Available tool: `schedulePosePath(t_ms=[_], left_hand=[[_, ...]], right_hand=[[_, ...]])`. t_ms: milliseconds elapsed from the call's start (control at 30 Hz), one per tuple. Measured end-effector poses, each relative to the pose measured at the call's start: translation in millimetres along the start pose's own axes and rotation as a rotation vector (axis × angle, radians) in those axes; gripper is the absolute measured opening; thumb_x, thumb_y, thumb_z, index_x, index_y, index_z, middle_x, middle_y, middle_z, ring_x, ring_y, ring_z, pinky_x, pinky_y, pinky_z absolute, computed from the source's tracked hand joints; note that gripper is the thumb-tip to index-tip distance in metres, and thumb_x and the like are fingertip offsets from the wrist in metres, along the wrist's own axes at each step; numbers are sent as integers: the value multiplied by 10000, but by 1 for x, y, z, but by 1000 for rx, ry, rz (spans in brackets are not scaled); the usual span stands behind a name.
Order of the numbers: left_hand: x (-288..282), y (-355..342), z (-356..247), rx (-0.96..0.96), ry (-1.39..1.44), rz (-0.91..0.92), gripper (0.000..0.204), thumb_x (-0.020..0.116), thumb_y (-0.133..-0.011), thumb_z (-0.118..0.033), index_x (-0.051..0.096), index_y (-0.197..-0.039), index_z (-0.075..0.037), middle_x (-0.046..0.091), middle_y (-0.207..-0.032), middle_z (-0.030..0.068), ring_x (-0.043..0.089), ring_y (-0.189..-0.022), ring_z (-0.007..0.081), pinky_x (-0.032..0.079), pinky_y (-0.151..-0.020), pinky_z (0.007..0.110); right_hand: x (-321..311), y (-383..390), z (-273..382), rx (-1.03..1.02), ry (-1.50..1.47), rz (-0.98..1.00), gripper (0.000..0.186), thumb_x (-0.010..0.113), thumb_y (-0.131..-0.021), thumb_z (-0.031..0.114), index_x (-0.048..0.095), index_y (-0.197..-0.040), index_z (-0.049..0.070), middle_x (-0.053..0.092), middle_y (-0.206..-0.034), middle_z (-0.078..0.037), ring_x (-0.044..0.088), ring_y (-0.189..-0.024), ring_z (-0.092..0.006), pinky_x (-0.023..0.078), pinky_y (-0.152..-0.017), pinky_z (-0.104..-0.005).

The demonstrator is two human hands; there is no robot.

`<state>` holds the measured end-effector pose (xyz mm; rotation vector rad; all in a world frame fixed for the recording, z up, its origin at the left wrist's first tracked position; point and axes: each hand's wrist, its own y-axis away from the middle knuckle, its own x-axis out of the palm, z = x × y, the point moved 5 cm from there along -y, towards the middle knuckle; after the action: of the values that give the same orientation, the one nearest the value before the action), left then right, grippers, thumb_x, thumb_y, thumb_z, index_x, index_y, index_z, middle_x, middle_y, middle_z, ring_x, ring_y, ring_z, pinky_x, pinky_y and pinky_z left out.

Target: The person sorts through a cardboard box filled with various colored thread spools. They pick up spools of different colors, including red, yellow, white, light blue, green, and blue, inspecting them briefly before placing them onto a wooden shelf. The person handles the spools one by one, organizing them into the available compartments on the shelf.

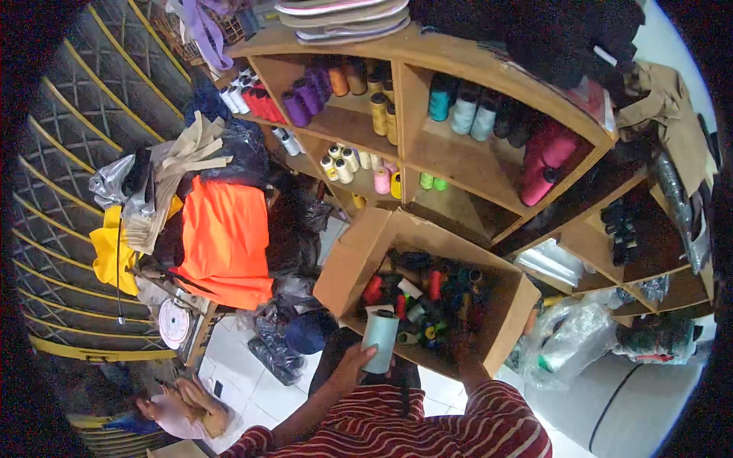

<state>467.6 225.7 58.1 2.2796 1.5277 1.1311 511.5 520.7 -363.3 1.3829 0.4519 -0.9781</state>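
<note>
My left hand (357, 368) is closed around a pale blue cone of thread (381, 341), held upright in front of the near left side of a cardboard box (347, 276). The box stands open and tilted before me, its flaps spread. Inside lies a jumble of thread spools (434, 285) in red, black, white, green and other colours. My right hand (466, 353) reaches over the near right part of the box. Shadow and the box hide its fingers, so whether it grips anything does not show.
Behind the box, a wooden shelf (402, 114) holds thread cones sorted by colour. Orange cloth (226, 240) covers a table at left. A clear plastic bag (565, 336) and a large white roll (649, 401) sit at right. Another person (191, 408) is low at the left.
</note>
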Motion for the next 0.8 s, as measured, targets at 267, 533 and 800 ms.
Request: schedulePosePath(t_ms=[267, 533, 800], left_hand=[[1, 12, -44, 73, 31, 59, 427, 519, -943, -330, 505, -1183, 23, 638, -952, 123, 637, -853, 209, 518, -777, 356], [-12, 15, -121, 204, 93, 125, 610, 563, -901, -420, 445, -1272, 51, 629, -1076, 155, 630, -970, 243, 490, -879, 391], [-28, 31, -181, 366, 257, 186, 556, 528, -951, -345, 404, -1359, 11, 534, -1274, 125, 538, -1151, 219, 445, -945, 369]], right_hand=[[-108, 62, 44, -114, -156, -89, 470, 710, -769, 50, 517, -1195, 92, 575, -1138, -109, 564, -1000, -171, 488, -826, -342], [-366, 217, 212, -404, -936, -508, 539, 737, -738, 18, 499, -1214, 108, 560, -1158, -114, 562, -1009, -176, 497, -812, -350], [-409, 218, 313, -458, -1904, -143, 441, 571, -867, 220, 475, -1254, 32, 584, -1094, -97, 588, -980, -233, 483, -878, -391]])
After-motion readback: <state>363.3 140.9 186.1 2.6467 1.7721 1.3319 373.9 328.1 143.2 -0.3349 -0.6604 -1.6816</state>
